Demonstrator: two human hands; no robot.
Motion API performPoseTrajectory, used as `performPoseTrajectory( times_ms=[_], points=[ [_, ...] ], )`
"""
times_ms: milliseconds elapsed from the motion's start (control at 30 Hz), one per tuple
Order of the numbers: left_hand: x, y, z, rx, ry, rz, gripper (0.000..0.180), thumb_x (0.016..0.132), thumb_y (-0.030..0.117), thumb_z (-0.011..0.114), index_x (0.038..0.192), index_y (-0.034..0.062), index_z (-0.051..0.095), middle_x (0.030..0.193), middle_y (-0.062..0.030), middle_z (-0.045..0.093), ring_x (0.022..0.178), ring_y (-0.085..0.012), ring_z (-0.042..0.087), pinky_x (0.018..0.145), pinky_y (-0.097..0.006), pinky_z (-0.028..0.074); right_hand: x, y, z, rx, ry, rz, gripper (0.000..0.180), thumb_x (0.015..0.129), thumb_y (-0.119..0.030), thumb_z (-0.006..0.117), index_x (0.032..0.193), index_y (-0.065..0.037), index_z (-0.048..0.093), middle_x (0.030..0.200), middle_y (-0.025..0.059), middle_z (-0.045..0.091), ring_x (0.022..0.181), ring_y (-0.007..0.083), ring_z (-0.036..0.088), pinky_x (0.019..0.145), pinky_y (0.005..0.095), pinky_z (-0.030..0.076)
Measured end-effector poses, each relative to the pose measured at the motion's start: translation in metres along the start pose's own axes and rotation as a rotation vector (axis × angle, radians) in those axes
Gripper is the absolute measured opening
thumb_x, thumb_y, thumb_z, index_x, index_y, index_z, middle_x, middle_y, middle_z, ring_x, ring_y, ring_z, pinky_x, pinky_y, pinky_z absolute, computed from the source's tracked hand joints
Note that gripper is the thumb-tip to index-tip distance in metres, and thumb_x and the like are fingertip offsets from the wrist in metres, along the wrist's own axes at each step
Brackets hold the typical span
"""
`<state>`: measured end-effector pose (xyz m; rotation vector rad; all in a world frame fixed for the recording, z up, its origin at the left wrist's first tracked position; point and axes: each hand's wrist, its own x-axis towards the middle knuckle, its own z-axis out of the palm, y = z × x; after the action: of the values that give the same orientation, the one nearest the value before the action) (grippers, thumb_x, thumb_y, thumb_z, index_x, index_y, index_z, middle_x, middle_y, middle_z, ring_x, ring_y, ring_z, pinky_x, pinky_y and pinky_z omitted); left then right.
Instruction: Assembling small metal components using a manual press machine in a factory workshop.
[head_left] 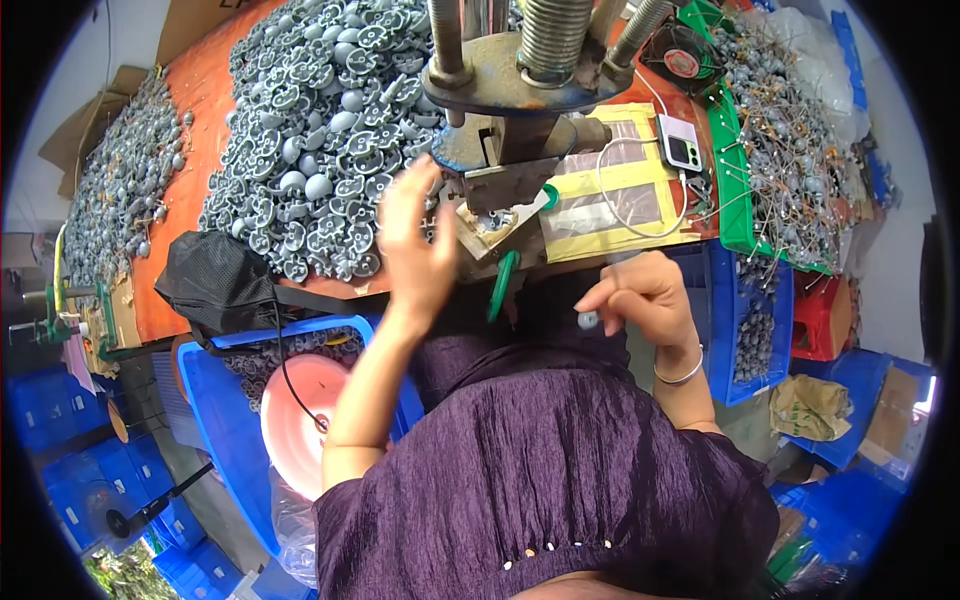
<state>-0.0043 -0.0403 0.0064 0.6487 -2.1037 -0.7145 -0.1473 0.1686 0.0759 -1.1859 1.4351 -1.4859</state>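
Note:
My left hand (pixel 415 245) is raised at the right edge of a large heap of grey plastic half-shell parts (pixel 320 130), beside the metal press (pixel 525 90). Its fingers are stretched and slightly smeared by motion, and I see nothing in them. In front of the press, on the right, my right hand (pixel 645 300) is closed, with a small grey ball-shaped part (pixel 587 320) at its fingertips. Between the two hands, under the press head, sits a light-coloured fixture (pixel 490 230) with a metal piece in it. A green handle-like strip (pixel 503 285) hangs at the table edge.
A phone (pixel 679 143) with a white cable lies on a yellow-taped sheet (pixel 610 190). Right of it stands a green tray (pixel 735 170) of wired grey parts, near a small fan (pixel 683 62). A black bag (pixel 215 280) and a pink basin (pixel 300 400) are at left.

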Motion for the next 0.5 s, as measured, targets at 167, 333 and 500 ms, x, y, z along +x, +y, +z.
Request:
performPoseTrajectory(
  times_ms=[167, 333, 500],
  points=[
    [0.123, -0.076, -0.006, 0.406, 0.009, 0.272, 0.023, 0.08, 0.015, 0.064, 0.102, 0.0062, 0.065, 0.098, -0.0092, 0.066, 0.094, -0.0281, 0.057, 0.081, -0.039, 0.042, 0.0, 0.004, 0.014, 0.008, -0.165, 0.096, 0.02, 0.084, 0.0, 0.055, 0.1, 0.004, 0.068, 0.072, 0.0106, 0.065, 0.052, 0.0124, 0.06, 0.05, 0.0225, 0.043],
    [0.147, -0.094, -0.002, 0.578, -0.207, 0.328, 0.02, 0.08, 0.014, 0.063, 0.1, 0.0107, 0.068, 0.086, -0.01, 0.067, 0.087, -0.0288, 0.059, 0.079, -0.04, 0.043, -0.001, 0.006, 0.023, -0.015, -0.173, 0.125, 0.021, 0.085, 0.0, 0.058, 0.104, -0.001, 0.068, 0.07, 0.007, 0.062, 0.063, 0.0104, 0.058, 0.055, 0.0222, 0.044],
    [0.114, -0.059, -0.027, 0.029, 0.103, 0.081, 0.018, 0.088, 0.006, 0.056, 0.103, 0.0026, 0.065, 0.082, -0.0099, 0.064, 0.072, -0.0187, 0.06, 0.065, -0.03, 0.046, 0.001, 0.031, 0.027, -0.22, -0.001, -0.014, 0.015, 0.084, -0.001, 0.059, 0.097, 0.002, 0.068, 0.072, 0.0078, 0.065, 0.061, 0.0107, 0.057, 0.057, 0.0229, 0.044]
  ],
)
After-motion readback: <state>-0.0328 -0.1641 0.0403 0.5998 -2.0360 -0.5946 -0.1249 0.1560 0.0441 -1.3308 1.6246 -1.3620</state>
